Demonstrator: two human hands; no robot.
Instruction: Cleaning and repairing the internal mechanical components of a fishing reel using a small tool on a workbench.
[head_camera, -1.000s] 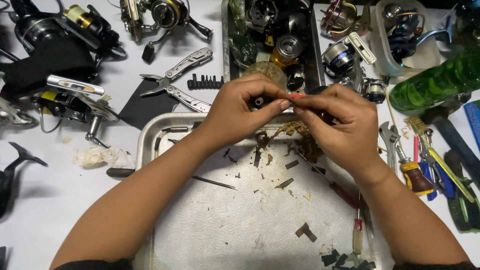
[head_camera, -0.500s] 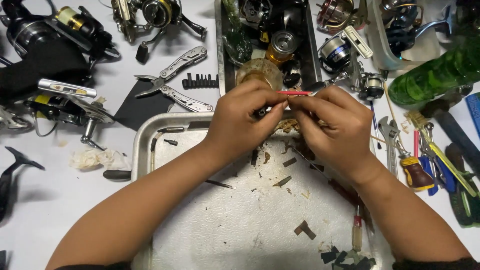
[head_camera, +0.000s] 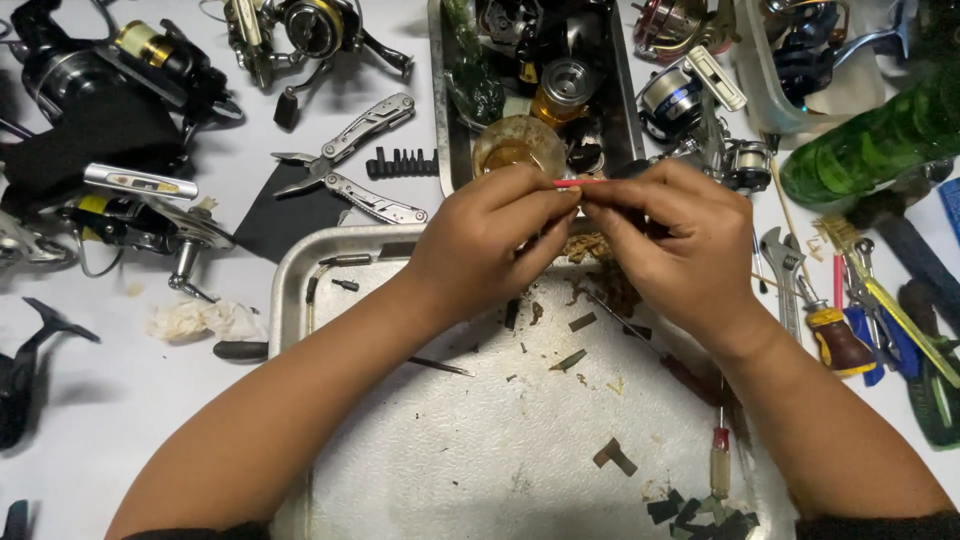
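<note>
Two hands pinch one thin red stick (head_camera: 572, 183) at upper centre: left hand (head_camera: 487, 243) and right hand (head_camera: 680, 250) closed on it above the metal tray (head_camera: 290, 270). A slipped pinch could drop it among the debris.

**A crowded white table**

The white table (head_camera: 60, 470) carries a metal tray (head_camera: 290, 270) at its middle and a second, narrower metal tray (head_camera: 437, 120) beyond it. To the left lie open multi-tool pliers (head_camera: 350, 165), a black strip of driver bits (head_camera: 402, 162), a black cloth patch (head_camera: 290, 220), a crumpled tissue (head_camera: 200, 320) and several spinning reels (head_camera: 130, 60). To the right lie a green glass bottle (head_camera: 870, 140), an adjustable wrench (head_camera: 785, 270), a stubby screwdriver (head_camera: 835, 335) and further reels (head_camera: 685, 100).
</note>
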